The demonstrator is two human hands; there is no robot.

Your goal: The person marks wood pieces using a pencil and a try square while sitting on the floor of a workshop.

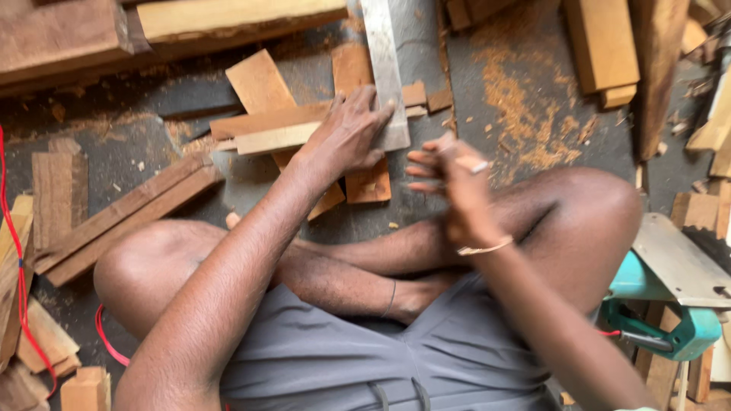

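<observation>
I sit cross-legged on a dusty floor. My left hand [346, 135] presses down flat on a long metal ruler [383, 61] where it crosses a thin wooden strip [266, 140]. My right hand [449, 183] hovers just right of the ruler's near end, blurred, with a small pencil-like stick [470, 164] pinched in its fingers. Under the strip lie short flat wood offcuts [259, 82].
Long planks [122, 209] lie at left and thick timber beams [152, 30] at the top. A sawdust pile [518, 114] spreads at right beside wood blocks [601, 42]. A teal power tool with a metal plate [674, 304] stands by my right knee. A red cable [19, 289] runs along the left.
</observation>
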